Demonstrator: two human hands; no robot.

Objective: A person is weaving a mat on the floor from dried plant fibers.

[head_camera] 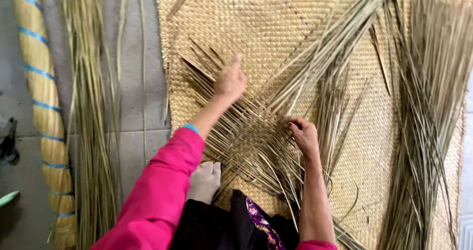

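I look down at a woven straw mat (276,23) spread on the floor, with a loose section of crossing reed strands (246,132) being woven on top of it. My left hand (229,80) reaches forward over the strands with its fingers curled on a reed strand, the forefinger pointing up. My right hand (304,134) presses down on the weave where a long bundle of reeds (335,48) meets it, its fingers pinching strands. My pink sleeve (162,191) covers the left arm. My sock-clad foot (204,181) rests on the weave's near edge.
A thick bundle of loose reeds (428,107) lies across the mat on the right. More long reeds (91,122) lie on the grey floor at left, beside a rolled straw bundle tied with blue bands (44,107). A dark tool (9,141) lies at the far left.
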